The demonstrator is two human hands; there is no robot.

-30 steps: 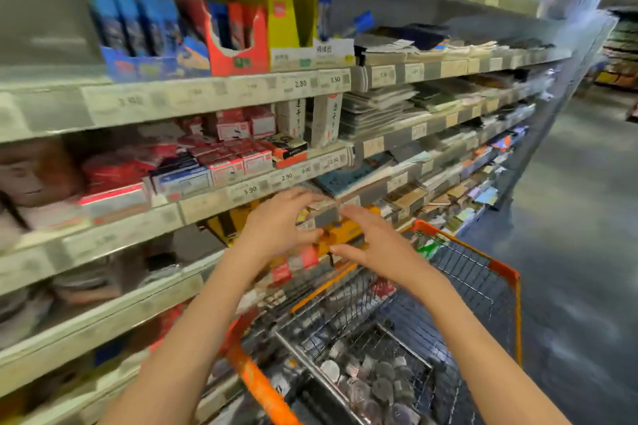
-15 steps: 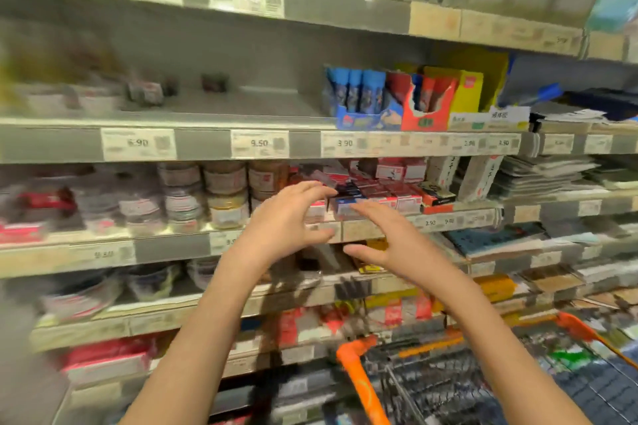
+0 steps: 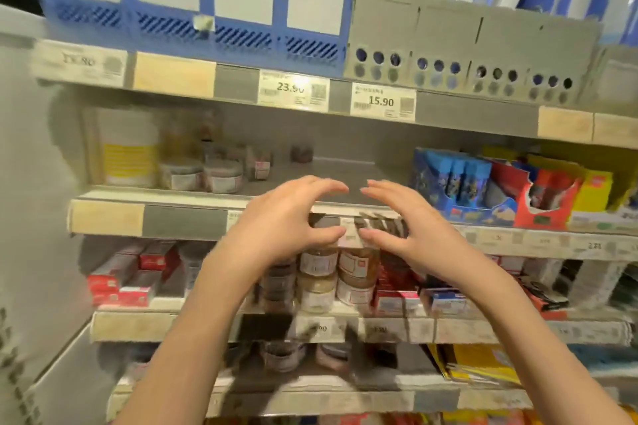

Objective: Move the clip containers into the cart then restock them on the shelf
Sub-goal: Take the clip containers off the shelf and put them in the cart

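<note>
We see an evenly lit, fairly bright shelf [image 3: 345, 198], the light seeming to fall from above, since each board casts a dim band over the goods beneath it. Motion blur smears most of the frame: the small jars [image 3: 221, 176] are soft, and the lower price strips unreadable. Only the price tag [image 3: 382, 102] reading 15.90 stays crisp. Wide-angle distortion bows the shelf edges, and the left margin breaks into smeared blotches

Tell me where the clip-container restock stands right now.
Done: a few round clip containers already sit at the left of the half-bare shelf. In hand: nothing; the left hand and right hand are open and empty before that shelf. Left: filling the gap; the cart is out of view.
</note>
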